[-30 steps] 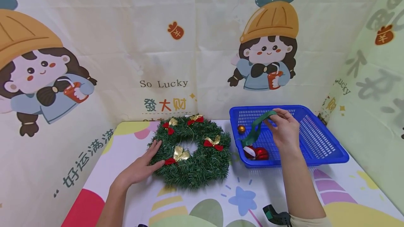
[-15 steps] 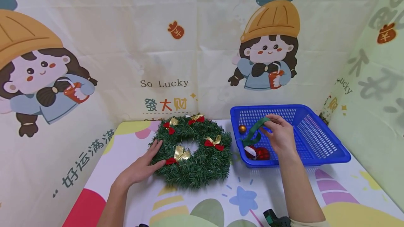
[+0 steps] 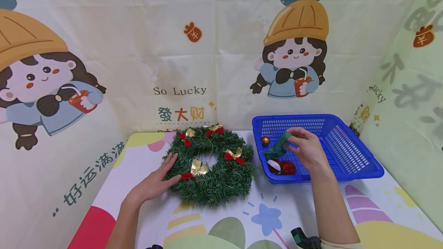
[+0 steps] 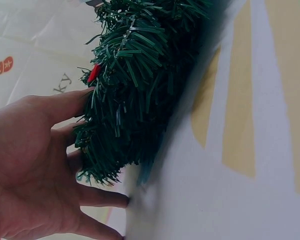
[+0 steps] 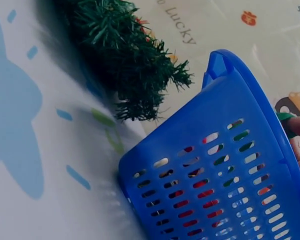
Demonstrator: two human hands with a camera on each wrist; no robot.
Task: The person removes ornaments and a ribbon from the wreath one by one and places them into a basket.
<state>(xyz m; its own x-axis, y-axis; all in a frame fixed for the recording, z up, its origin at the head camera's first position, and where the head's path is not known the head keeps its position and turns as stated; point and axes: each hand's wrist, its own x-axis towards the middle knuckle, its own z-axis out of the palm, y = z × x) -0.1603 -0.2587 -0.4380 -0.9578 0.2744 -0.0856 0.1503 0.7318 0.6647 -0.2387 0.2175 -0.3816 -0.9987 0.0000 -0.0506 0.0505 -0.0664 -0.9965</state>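
A green wreath point(image 3: 221, 187) with several red and gold bows lies on the table. My left hand point(image 3: 155, 181) rests against its left side, fingers spread; in the left wrist view the thumb and fingers point(image 4: 102, 196) reach along the wreath's edge. Over the blue basket point(image 3: 346, 176), my right hand point(image 3: 308, 151) pinches a green ribbon point(image 3: 281, 143) that droops toward the basket's left side. Below the ribbon, inside the basket, lie a red-and-white ornament point(image 3: 274, 166) and a red ball point(image 3: 288, 168). A small gold ball point(image 3: 265, 141) sits near the left wall.
The basket stands right of the wreath, a narrow gap between them. Under both is a table point(image 3: 235, 222) with a printed cover. A patterned cloth wall point(image 3: 228, 87) rises close behind, and further cloth walls flank both sides.
My right hand has lowered and shifted slightly left with the ribbon, which now hangs lower in the basket. My left hand has stayed on the wreath.
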